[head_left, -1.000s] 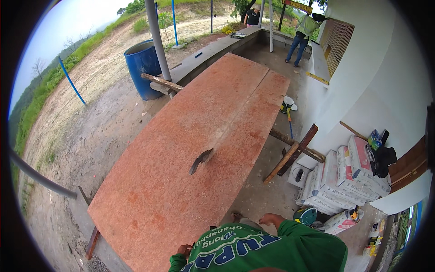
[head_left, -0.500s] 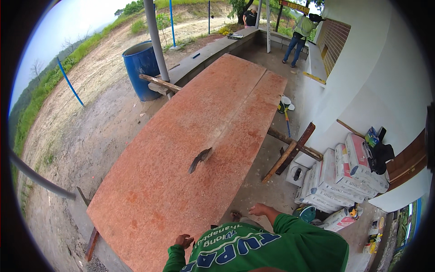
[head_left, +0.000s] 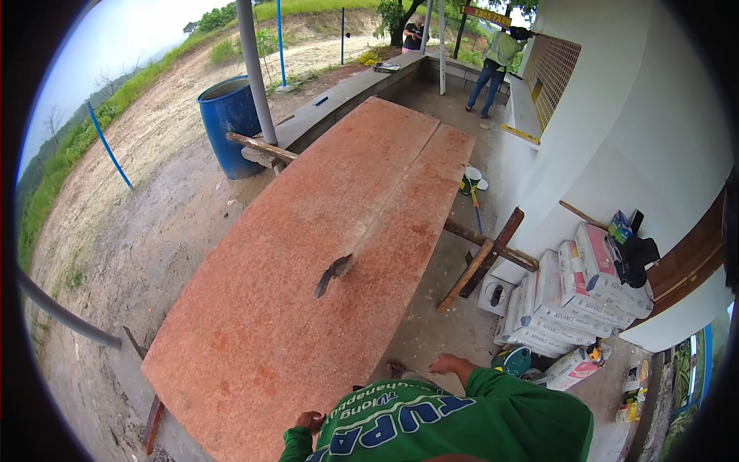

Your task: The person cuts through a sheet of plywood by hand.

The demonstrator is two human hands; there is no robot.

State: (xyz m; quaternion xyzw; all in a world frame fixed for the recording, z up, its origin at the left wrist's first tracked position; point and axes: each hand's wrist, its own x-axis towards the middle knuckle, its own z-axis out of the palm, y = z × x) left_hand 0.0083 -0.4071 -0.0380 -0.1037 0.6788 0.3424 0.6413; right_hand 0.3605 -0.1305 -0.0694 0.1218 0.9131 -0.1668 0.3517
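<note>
Here's the reddish sheet panel (head_left: 292, 254), laid over timber supports (head_left: 522, 259), presumably to keep it raised. Left hand (head_left: 310, 420) at the panel's near end, contact unclear; right hand (head_left: 453, 364) off its right side. Fingers closed or spread? Can't tell on either.

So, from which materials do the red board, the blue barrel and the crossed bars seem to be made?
Red board: perhaps a wood panel, matte and worn, as its blotchy, speckled surface suggests; the core cannot be told.
Blue barrel: likely plastic, smooth-looking, with blue colour all around.
Crossed bars: apparently unpolished wood, one pale brown, one dark reddish, with straight, sawn-looking edges.
</note>
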